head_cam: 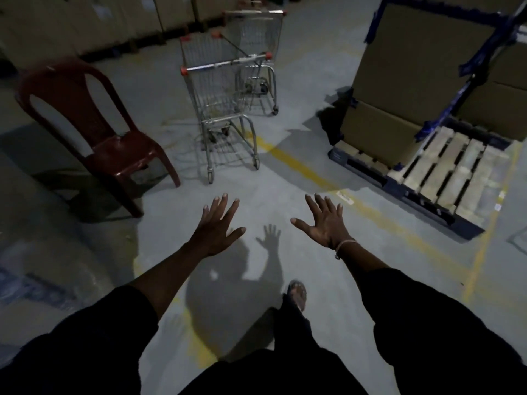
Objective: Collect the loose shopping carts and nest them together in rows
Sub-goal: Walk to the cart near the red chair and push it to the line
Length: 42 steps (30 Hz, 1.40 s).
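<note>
Nesting has not begun, judging by the head view: two carts stand apart from any row on the floor (285,195). The near cart (225,109) stands at mid-floor, its handle bar toward the person. The far cart (258,38) stands just behind it and to its right; whether the two touch or overlap cannot be told. Both remain to be gripped, pushed and nested.

The left hand (216,226) is extended forward, palm down, fingers (221,206) straight and spread. It holds nothing and touches nothing. The right hand (322,223) is extended likewise, fingers (320,206) straight and spread, grasping nothing. Both hands hover above the floor, well short of the near cart's handle.

A red chair (94,132) stands left of the near cart. A pallet (445,178) with boxes (422,67) lies to the right.
</note>
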Each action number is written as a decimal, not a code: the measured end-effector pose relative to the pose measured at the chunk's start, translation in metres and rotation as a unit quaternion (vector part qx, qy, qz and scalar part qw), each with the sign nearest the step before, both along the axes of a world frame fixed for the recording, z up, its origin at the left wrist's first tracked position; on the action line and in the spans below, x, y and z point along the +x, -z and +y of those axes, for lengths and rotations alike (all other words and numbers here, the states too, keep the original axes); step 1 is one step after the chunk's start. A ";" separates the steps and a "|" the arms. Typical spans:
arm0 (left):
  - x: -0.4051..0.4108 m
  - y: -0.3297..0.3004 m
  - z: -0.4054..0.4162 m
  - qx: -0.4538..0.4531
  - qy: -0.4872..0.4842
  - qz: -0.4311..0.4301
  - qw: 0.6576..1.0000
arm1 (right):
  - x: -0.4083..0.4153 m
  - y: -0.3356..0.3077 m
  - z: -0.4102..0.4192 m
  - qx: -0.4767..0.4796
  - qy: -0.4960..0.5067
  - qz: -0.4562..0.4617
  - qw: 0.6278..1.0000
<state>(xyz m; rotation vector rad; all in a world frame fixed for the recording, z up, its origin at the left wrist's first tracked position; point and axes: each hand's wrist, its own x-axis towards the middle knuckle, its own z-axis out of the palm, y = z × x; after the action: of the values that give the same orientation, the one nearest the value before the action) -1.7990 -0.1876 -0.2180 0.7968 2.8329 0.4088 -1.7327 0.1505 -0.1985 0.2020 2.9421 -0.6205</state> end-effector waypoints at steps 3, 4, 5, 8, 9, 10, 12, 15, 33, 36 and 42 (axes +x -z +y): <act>-0.067 -0.003 0.030 0.001 -0.022 0.014 1.000 | -0.081 -0.002 0.030 -0.003 -0.017 0.011 1.000; -0.088 -0.005 0.040 0.000 -0.030 0.015 0.999 | -0.107 -0.004 0.040 -0.002 -0.025 0.011 1.000; -0.109 -0.006 0.050 -0.001 -0.039 0.014 0.999 | -0.131 -0.006 0.049 0.002 -0.035 0.010 0.999; -0.171 -0.013 0.077 0.009 -0.074 0.015 0.997 | -0.204 -0.019 0.076 0.017 -0.065 0.010 0.998; -0.190 -0.015 0.086 0.014 -0.087 0.014 0.996 | -0.228 -0.023 0.086 0.018 -0.073 0.013 0.997; -0.209 -0.017 0.095 0.019 -0.099 0.013 0.995 | -0.252 -0.027 0.095 0.019 -0.079 0.018 0.996; -0.239 -0.021 0.112 0.028 -0.117 0.013 0.993 | -0.296 -0.035 0.110 0.021 -0.090 0.020 0.996; -0.276 -0.024 0.131 0.038 -0.131 0.009 0.991 | -0.351 -0.042 0.124 0.021 -0.116 0.016 0.993; -0.614 -0.038 0.124 0.035 -0.218 0.009 0.975 | -0.710 -0.070 0.104 0.050 -0.222 0.040 0.973; -0.671 -0.049 0.112 0.031 -0.226 0.013 0.974 | -0.778 -0.077 0.084 0.055 -0.225 0.056 0.971; -0.742 -0.061 0.103 0.025 -0.250 0.006 0.968 | -0.868 -0.072 0.050 0.055 -0.280 0.096 0.954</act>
<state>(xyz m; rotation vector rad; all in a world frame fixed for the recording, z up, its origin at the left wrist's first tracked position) -2.5411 -0.0851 -0.1571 0.0755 3.0219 0.5407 -2.6003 0.2009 -0.1261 -0.6974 2.9925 -0.4071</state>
